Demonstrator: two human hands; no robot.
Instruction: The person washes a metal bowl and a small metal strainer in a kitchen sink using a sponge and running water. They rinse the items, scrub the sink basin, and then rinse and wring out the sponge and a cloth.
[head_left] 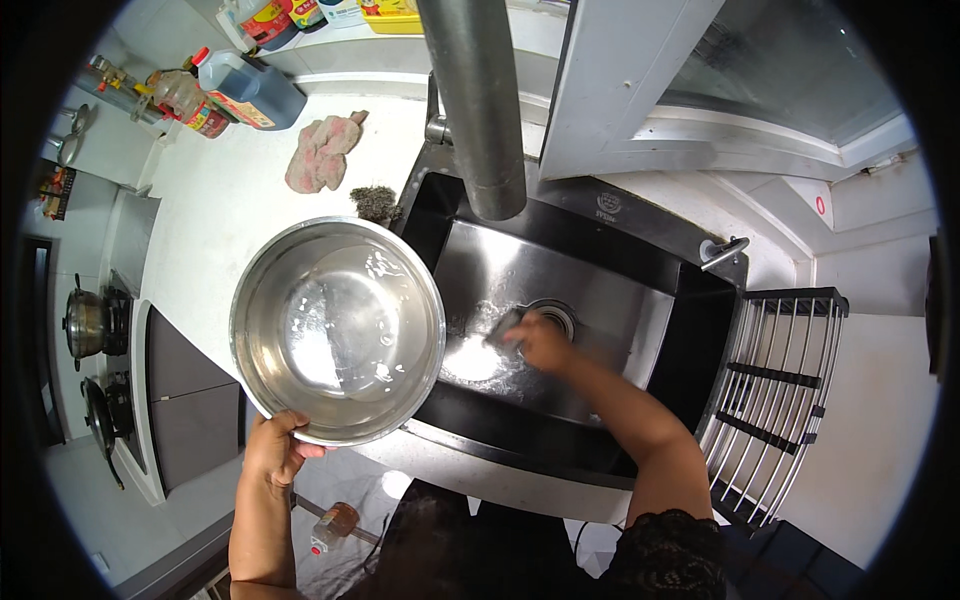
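Note:
My left hand [275,447] grips the near rim of a large, shiny metal basin [335,330], thumb over the edge. Some clear water and small pale flecks or bubbles show inside it. The basin is held over the counter's edge, left of the sink. Down in the black-walled sink [600,290], my right hand [540,342] is beside the round drain [552,316], its fingers closed and partly blurred. A small dark grey piece shows at the fingertips, too smeared to name. Wet, foamy patches glisten on the sink floor left of this hand.
A thick grey faucet [480,120] hangs over the sink. On the white counter lie a steel-wool scrubber [375,204] and a crumpled cloth [325,152], with a large jug [250,92] behind. A metal drying rack [775,390] borders the sink's right side. A bottle [334,527] stands below the counter.

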